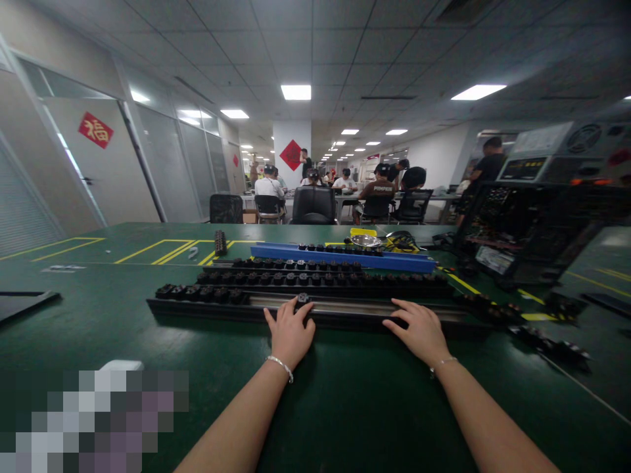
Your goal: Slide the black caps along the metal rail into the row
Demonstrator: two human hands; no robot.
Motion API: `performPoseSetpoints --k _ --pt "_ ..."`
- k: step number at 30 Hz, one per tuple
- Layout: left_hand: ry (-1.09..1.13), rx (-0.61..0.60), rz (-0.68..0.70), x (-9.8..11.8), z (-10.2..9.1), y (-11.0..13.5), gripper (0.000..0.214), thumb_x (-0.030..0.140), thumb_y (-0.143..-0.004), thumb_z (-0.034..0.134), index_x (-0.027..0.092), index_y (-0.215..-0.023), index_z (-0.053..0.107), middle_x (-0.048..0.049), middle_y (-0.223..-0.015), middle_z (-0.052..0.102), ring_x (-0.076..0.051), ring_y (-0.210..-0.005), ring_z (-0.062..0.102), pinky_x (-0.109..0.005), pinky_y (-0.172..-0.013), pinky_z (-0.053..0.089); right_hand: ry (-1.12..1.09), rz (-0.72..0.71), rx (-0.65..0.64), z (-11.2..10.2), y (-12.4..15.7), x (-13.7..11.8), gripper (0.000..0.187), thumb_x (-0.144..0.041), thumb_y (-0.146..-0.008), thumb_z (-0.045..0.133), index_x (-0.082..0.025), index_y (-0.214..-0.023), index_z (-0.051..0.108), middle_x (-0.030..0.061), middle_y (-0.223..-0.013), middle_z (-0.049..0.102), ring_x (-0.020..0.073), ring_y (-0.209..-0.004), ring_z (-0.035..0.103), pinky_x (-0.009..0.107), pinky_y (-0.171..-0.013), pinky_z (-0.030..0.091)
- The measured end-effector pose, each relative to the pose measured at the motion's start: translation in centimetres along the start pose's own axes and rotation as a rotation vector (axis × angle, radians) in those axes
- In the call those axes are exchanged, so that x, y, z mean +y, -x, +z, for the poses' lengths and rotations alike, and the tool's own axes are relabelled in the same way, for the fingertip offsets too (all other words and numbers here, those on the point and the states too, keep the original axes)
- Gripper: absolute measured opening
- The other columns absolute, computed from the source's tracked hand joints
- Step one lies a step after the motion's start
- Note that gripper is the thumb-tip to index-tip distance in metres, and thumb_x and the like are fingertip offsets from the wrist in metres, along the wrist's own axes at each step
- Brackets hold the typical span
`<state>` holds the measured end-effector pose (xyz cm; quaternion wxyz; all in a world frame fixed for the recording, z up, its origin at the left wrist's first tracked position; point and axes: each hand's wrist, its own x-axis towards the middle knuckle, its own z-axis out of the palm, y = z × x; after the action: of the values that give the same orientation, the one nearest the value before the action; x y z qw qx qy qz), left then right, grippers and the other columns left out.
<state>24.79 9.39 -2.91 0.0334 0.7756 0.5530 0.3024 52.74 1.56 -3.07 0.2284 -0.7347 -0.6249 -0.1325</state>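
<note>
A long black channel (197, 309) with a metal strip along its inside lies across the green table in front of me. Several small black blocks stand in a row in its left part. My left hand (290, 332) is at the channel's middle, fingers spread. Its fingertips are at a single small black block (303, 299) and seem to touch it. Farther right, my right hand (419, 332) rests at the channel's near edge, thumb and fingers stretched apart, nothing visible in them. Behind are more black rails (276, 280) carrying rows of similar blocks.
A blue channel (345, 256) lies behind the rails, with a metal dish (365, 241) beyond it. An opened computer case (522, 230) stands at the right. Loose black parts (552, 345) lie near it. A black tray-like piece (29, 305) is at left. People sit farther back.
</note>
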Motion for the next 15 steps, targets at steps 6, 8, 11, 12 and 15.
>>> performPoseSetpoints --k 6,8,11,12,15 --pt "0.002 -0.004 0.018 0.01 0.03 0.02 0.036 0.029 -0.079 0.051 0.036 -0.113 0.061 -0.0043 -0.129 0.054 -0.025 -0.122 0.043 -0.067 -0.105 0.005 0.006 -0.011 0.005 0.12 -0.01 0.07 0.043 -0.062 -0.078 0.044 -0.028 -0.079 0.070 0.0017 -0.123 0.059 0.0260 -0.116 0.049 0.050 -0.096 0.032" --pt "0.000 -0.005 0.022 -0.04 0.04 0.04 0.036 0.029 -0.079 0.051 0.037 -0.113 0.061 -0.0043 -0.129 0.054 -0.025 -0.122 0.043 -0.067 -0.105 0.005 0.006 -0.004 -0.002 0.06 -0.02 0.05 0.044 -0.062 -0.078 0.043 -0.028 -0.080 0.070 0.0017 -0.123 0.059 0.0260 -0.116 0.048 0.050 -0.096 0.032" --pt "-0.002 -0.010 0.025 -0.05 -0.04 0.04 0.036 0.029 -0.079 0.051 0.037 -0.113 0.061 -0.0037 -0.129 0.054 -0.025 -0.122 0.043 -0.067 -0.105 0.005 0.004 0.005 -0.014 -0.04 -0.03 -0.03 0.045 -0.063 -0.078 0.042 -0.028 -0.081 0.071 0.0017 -0.124 0.058 0.0260 -0.117 0.048 0.051 -0.097 0.031" --pt "-0.003 -0.014 0.024 -0.02 -0.07 0.04 0.036 0.029 -0.079 0.051 0.038 -0.113 0.060 -0.0033 -0.129 0.054 -0.026 -0.123 0.043 -0.067 -0.105 0.005 0.004 0.008 -0.019 -0.06 -0.03 -0.06 0.045 -0.063 -0.078 0.042 -0.028 -0.081 0.071 0.0017 -0.124 0.058 0.0259 -0.117 0.048 0.051 -0.097 0.031" --pt "-0.011 -0.031 0.014 0.07 -0.17 0.03 0.036 0.029 -0.079 0.051 0.038 -0.113 0.060 -0.0024 -0.130 0.053 -0.026 -0.123 0.042 -0.067 -0.106 0.005 0.001 0.009 -0.021 -0.09 -0.03 -0.08 0.045 -0.063 -0.078 0.042 -0.028 -0.081 0.071 0.0018 -0.125 0.058 0.0256 -0.117 0.047 0.050 -0.097 0.031"
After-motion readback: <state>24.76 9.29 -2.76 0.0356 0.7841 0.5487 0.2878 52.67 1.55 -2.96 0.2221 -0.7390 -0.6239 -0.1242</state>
